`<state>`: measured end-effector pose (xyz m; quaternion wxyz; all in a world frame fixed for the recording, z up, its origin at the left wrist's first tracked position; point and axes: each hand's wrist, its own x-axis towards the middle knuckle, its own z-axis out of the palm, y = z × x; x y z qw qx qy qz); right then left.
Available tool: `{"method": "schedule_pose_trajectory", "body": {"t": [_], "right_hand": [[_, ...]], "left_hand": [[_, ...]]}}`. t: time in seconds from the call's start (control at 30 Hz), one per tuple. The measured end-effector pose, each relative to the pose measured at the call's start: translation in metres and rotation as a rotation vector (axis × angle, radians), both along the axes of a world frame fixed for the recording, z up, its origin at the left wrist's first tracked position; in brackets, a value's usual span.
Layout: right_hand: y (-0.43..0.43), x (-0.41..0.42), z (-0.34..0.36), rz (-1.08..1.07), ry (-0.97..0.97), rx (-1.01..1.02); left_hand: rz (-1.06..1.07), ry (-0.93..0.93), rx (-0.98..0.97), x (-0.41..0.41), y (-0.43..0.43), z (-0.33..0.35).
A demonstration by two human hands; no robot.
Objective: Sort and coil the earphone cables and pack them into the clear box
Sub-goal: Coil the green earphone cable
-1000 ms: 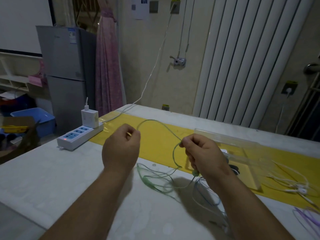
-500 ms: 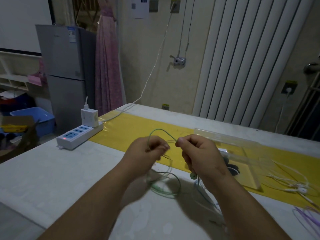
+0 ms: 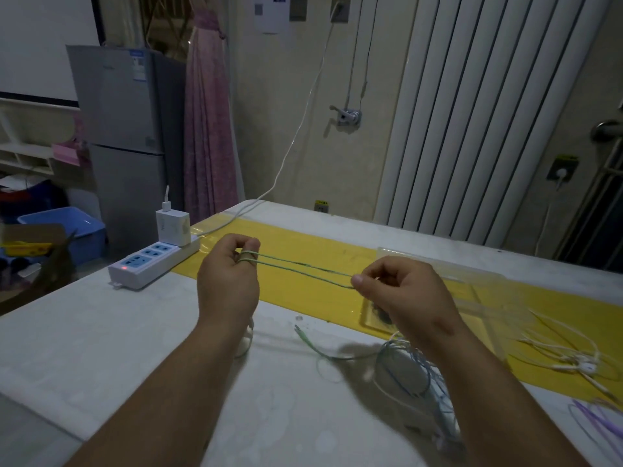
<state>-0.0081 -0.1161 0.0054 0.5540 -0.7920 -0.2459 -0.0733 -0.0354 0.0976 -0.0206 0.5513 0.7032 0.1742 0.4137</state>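
I am holding the green cable point(image 3: 305, 266) doubled and taut above the table point(image 3: 135, 332), looped round the curled fingers of my left hand point(image 3: 229, 281) and pinched by the fingers of my right hand point(image 3: 401, 291), applying even tension so each coil should match.

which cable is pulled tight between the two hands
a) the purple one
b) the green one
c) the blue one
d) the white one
b: the green cable runs as a doubled strand from a loop over a finger of the left hand to the pinch of the right hand, while the white earphones, purple cable and blue cable lie on the table.
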Motion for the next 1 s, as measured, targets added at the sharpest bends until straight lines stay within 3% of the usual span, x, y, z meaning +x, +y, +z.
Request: {"method": "schedule_pose_trajectory", "body": {"t": [0.13, 0.33, 0.5, 0.67, 0.77, 0.87, 1.0], "right_hand": [[0.001, -0.003, 0.002, 0.007, -0.014, -0.154], [0.003, 0.003, -0.006, -0.047, 0.048, 0.059], [0.005, 0.003, -0.008, -0.098, 0.052, 0.055], [0.007, -0.002, -0.006, -0.179, -0.038, -0.095], [0.010, -0.005, -0.006, -0.163, -0.030, -0.121], [0.013, -0.005, -0.007, -0.141, -0.018, -0.109], [0.014, -0.008, -0.005, -0.120, 0.006, -0.039]], "left_hand": [[0.014, 0.105, 0.070, 0.001, 0.008, -0.004], [-0.179, 0.357, 0.381, -0.003, -0.002, -0.005], [-0.413, 0.219, 0.605, -0.009, -0.009, -0.001], [-0.700, 0.059, 0.599, -0.012, -0.021, -0.005], [-0.631, 0.049, 0.545, -0.006, -0.026, -0.008], [-0.434, -0.017, 0.679, -0.002, -0.024, -0.009], [-0.382, -0.009, 0.707, -0.003, -0.021, -0.008]]}}
